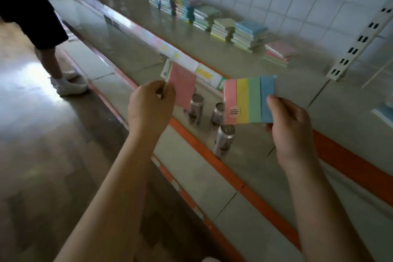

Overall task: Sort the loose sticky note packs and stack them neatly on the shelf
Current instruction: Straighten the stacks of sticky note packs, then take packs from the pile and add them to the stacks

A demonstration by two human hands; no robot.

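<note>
My left hand grips a pink sticky note pack by its left edge, with at least one more pack tucked behind it. My right hand pinches a four-colour pack striped pink, yellow, green and blue at its right lower corner. Both packs hang in the air in front of the shelf edge. Along the back of the upper shelf runs a row of stacked sticky note packs, ending in a low pink stack at the right.
Three metal cans stand on the lower shelf with the orange front edge. Another person's leg and white shoe are on the floor at the left. A perforated shelf upright rises at the right. A blue pack lies far right.
</note>
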